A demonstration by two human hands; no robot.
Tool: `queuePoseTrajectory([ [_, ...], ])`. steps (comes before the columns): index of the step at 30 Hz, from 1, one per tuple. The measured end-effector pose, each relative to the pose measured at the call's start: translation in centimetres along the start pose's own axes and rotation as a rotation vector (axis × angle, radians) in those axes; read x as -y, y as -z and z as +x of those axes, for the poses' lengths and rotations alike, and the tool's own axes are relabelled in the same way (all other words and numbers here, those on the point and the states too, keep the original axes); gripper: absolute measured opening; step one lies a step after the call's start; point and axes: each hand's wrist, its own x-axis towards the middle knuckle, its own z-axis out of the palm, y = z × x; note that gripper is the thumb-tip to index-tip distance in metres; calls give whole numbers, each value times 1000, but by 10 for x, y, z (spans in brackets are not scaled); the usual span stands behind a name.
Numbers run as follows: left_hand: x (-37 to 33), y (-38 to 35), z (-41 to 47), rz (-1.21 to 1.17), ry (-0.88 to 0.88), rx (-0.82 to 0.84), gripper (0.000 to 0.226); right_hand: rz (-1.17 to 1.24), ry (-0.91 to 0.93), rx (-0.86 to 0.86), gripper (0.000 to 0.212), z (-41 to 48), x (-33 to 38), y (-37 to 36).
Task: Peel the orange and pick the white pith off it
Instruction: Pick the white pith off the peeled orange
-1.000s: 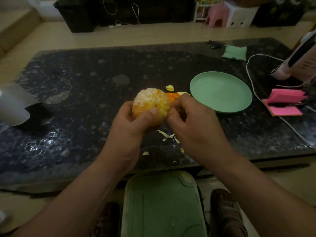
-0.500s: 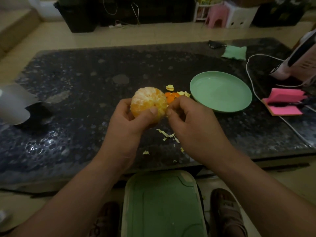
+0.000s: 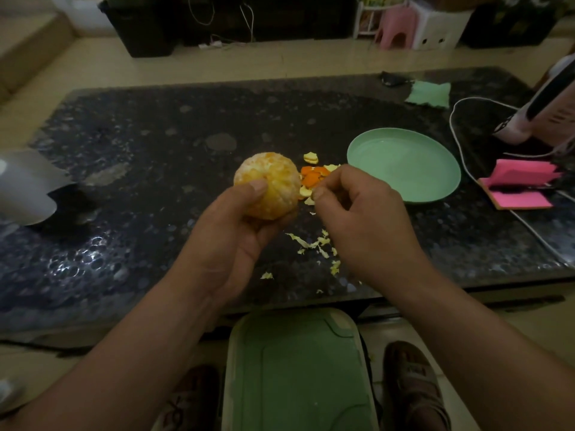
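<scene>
Pith-picking stage. My left hand [image 3: 230,241] grips the peeled orange [image 3: 269,185] above the desk's [image 3: 140,169] front-middle. My right hand [image 3: 361,219] is just beside it, thumb and forefinger pinched; whether on a shred, I can't tell. Next I'd rotate the fruit and nip the remaining white lightly. The orange is near-round with no clear long axis; its seams suggest the core tilts toward me.
</scene>
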Motion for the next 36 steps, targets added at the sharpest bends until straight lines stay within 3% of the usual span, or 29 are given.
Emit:
queuePoseTrajectory([
  [7,-1,0,-1,-65,78,17,61,6,-16,2,9,-1,-1,0],
  [11,0,1,0,-63,65,27,71,-44,-23,-4,28,1,-1,1],
  [18,4,4,4,-27,67,70,61,96,-85,83,13,0,4,0],
  [28,-1,-3,-4,-26,124,73,55,76,32,18,7,-1,10,5],
  [36,1,-1,-2,42,115,80,64,-4,61,17,14,-3,7,4],
])
